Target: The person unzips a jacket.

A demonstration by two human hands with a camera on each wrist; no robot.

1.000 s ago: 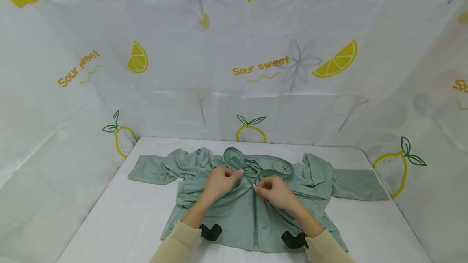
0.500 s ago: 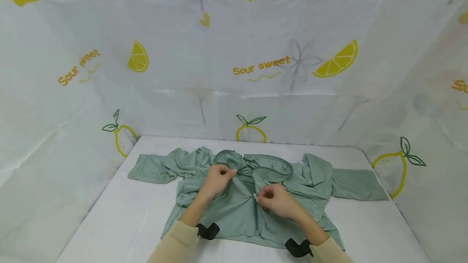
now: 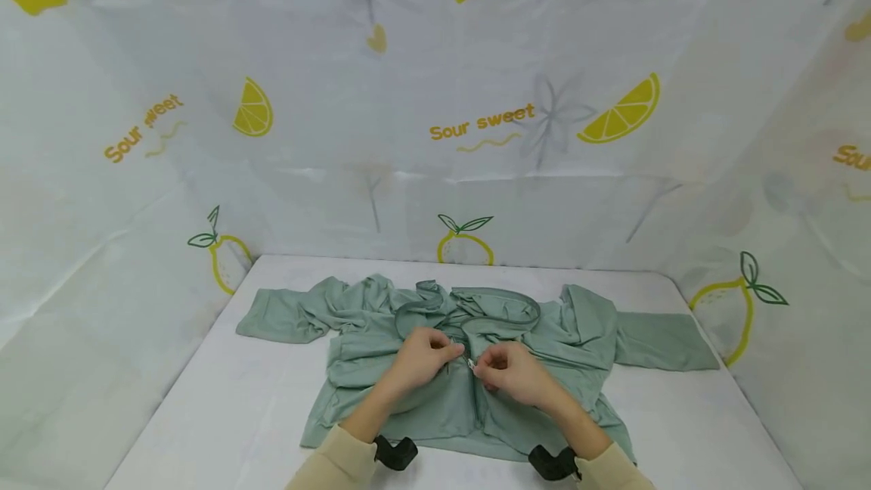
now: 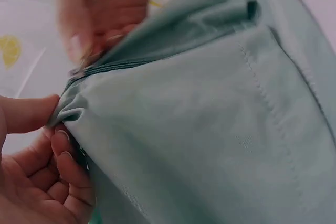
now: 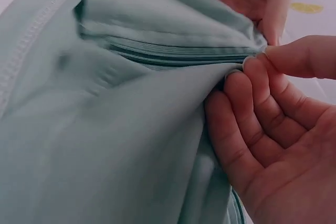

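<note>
A sage-green zip-up jacket (image 3: 435, 407) lies on the table with its front up and both sleeves spread. My right hand (image 3: 515, 376) pinches the small silvery zipper pull (image 3: 471, 364) at the middle of the front. Close beside it, my left hand (image 3: 423, 360) pinches the jacket's front edge, thumb against fingers. Below the pull, the zipper (image 3: 475, 399) runs joined toward the hem; above it the two front edges part. The left wrist view shows the cloth drawn taut from the left fingertips (image 4: 62, 137). In the right wrist view, the right fingers (image 5: 252, 90) hide most of the pull.
The jacket's collar edges (image 3: 503, 293) curl loosely above the hands. One sleeve (image 3: 275, 316) extends left, the other (image 3: 667, 340) right, almost to the edge of the white table (image 3: 204, 414). A lemon-print curtain (image 3: 381, 134) hangs around the back and sides.
My right hand has moved slightly down with the zipper pull. My left hand has come down and right, nearer to it. The collar's left edge has shifted, and the hem's middle has drawn up.
</note>
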